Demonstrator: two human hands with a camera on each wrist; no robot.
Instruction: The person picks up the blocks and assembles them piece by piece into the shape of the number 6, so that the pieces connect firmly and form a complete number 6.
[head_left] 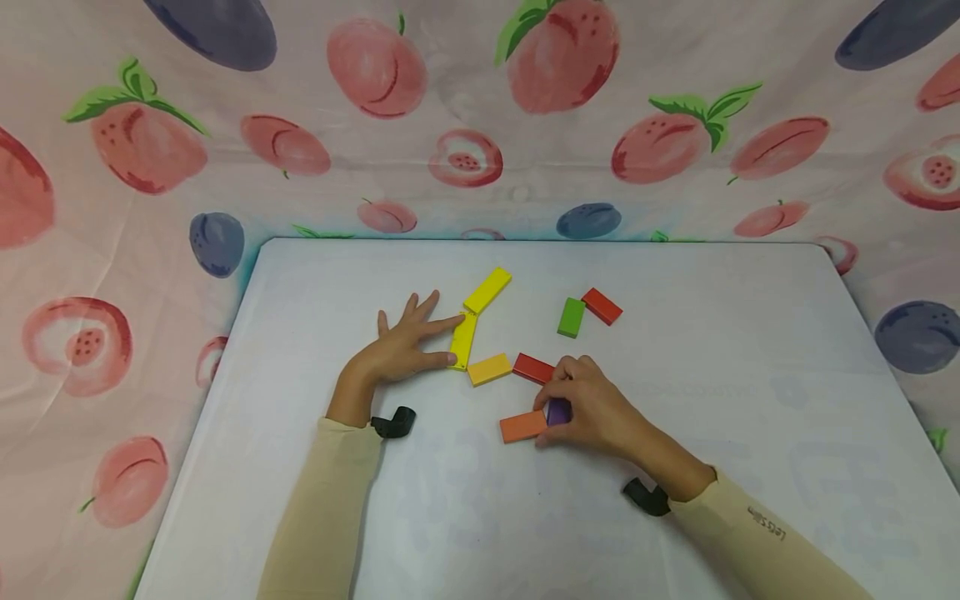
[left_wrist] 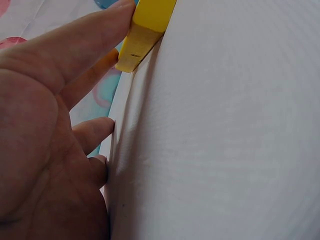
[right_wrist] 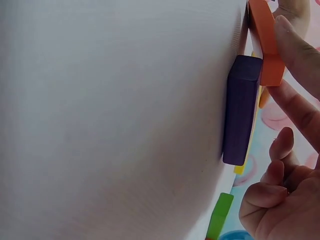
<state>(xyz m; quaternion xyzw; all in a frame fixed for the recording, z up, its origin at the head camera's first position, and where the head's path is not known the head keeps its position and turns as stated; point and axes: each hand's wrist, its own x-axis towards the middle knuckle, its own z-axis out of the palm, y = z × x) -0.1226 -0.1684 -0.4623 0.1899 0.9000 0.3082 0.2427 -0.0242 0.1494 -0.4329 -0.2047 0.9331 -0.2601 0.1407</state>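
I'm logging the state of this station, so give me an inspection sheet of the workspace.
Surface: white tabletop, faint marks showing.
Job's things: far yellow block, near yellow block, amber block and red block in a bent row; orange block beside purple block; green block and second red block apart from the row.
Clutter: nothing seen.
Left hand: touches the near yellow block.
Right hand: pinches the orange block.
Cables: nothing seen.
Surroundings: fruit-print cloth behind the tabletop.
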